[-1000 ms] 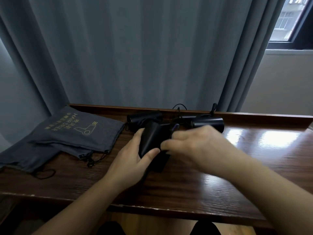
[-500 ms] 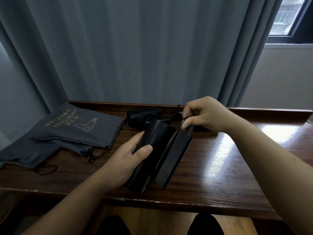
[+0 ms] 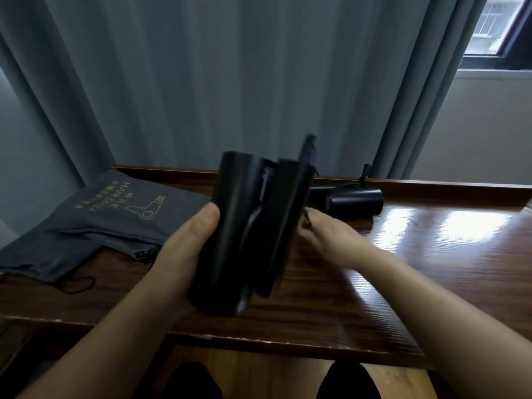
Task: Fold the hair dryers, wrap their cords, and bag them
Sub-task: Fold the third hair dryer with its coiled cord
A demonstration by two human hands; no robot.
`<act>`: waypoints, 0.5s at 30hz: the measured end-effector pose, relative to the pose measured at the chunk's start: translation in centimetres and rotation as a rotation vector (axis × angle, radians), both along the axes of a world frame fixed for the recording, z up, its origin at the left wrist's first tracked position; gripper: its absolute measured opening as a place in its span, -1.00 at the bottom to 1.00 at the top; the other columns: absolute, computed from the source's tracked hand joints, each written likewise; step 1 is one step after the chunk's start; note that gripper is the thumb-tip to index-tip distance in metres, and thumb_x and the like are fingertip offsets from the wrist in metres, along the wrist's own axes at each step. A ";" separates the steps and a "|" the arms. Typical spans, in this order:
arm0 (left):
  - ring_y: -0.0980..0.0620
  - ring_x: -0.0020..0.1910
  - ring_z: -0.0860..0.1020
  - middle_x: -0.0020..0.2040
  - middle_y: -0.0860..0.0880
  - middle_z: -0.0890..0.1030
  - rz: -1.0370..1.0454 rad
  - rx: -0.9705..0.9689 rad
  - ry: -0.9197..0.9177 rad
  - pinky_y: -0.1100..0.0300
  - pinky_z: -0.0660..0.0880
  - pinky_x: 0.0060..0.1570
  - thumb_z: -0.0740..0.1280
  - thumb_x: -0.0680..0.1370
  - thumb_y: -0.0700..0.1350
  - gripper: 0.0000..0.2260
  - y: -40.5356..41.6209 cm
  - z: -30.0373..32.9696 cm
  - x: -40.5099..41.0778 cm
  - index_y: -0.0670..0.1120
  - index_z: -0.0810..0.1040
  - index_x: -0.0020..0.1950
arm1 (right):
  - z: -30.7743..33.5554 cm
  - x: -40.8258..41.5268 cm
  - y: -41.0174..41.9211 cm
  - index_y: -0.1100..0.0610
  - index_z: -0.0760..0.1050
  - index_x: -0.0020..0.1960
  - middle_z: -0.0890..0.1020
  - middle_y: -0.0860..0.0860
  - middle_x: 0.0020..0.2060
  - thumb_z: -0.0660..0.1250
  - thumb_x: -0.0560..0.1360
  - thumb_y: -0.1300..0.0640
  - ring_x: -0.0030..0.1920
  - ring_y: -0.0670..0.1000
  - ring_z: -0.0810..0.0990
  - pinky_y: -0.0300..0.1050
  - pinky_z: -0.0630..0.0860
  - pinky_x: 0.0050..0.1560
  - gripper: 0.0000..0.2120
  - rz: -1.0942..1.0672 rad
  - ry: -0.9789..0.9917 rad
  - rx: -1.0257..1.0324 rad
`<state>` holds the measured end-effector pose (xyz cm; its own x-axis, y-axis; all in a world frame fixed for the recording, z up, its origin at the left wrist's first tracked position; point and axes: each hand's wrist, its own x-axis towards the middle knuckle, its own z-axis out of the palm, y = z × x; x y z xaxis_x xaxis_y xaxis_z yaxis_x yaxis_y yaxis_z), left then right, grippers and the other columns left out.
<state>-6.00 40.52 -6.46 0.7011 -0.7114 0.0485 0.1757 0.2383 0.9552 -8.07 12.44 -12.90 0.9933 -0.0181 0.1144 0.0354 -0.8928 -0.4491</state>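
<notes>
Glossy dark brown wooden table (image 3: 403, 272) spans the view, its raised back lip running along a wall of long grey-blue pleated curtains (image 3: 230, 82), and bright window light glares off its right side. Up in the top right corner, a dark-framed window (image 3: 495, 30) shows pale buildings outside, with a plain beige wall (image 3: 475, 131) below it. Under the table's front edge, a strip of light wooden floor (image 3: 273, 372) shows.
</notes>
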 end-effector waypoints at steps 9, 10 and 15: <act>-0.16 -0.04 0.64 0.19 -0.18 0.67 0.311 -0.158 0.170 -0.04 0.61 -0.16 0.23 0.50 0.26 -0.46 -2.7 0.6 2.6 -0.03 0.54 0.36 | -4.1 -3.9 6.1 0.02 0.40 0.02 0.61 -0.06 -0.29 0.06 0.69 0.00 -0.25 0.03 0.55 -0.06 0.45 -0.04 -0.81 0.087 -0.191 -0.389; -0.16 -0.02 0.64 0.20 -0.17 0.66 0.332 -0.166 0.190 -0.03 0.61 -0.15 0.25 0.49 0.26 -0.45 -3.0 0.4 2.9 -0.03 0.52 0.37 | -4.5 -4.3 6.7 0.02 0.38 0.02 0.60 -0.07 -0.32 0.10 0.68 0.02 -0.29 0.01 0.53 -0.08 0.44 -0.10 -0.86 0.075 -0.243 -0.404; -0.14 0.12 0.67 0.18 -0.12 0.69 0.499 -0.151 0.274 -0.07 0.60 0.07 0.26 0.59 0.22 -0.57 -4.2 -0.9 4.9 -0.01 0.50 0.34 | -4.9 -6.4 8.1 -0.02 0.33 0.05 0.55 -0.13 -0.34 0.10 0.69 0.01 -0.35 -0.05 0.52 -0.11 0.47 -0.20 -0.91 0.078 -0.305 -0.400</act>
<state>-1.15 36.34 -7.33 0.9505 -0.2918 -0.1070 0.2435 0.4852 0.8398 -14.51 20.51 -17.78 0.9101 0.1589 0.3828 0.1849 -0.9822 -0.0318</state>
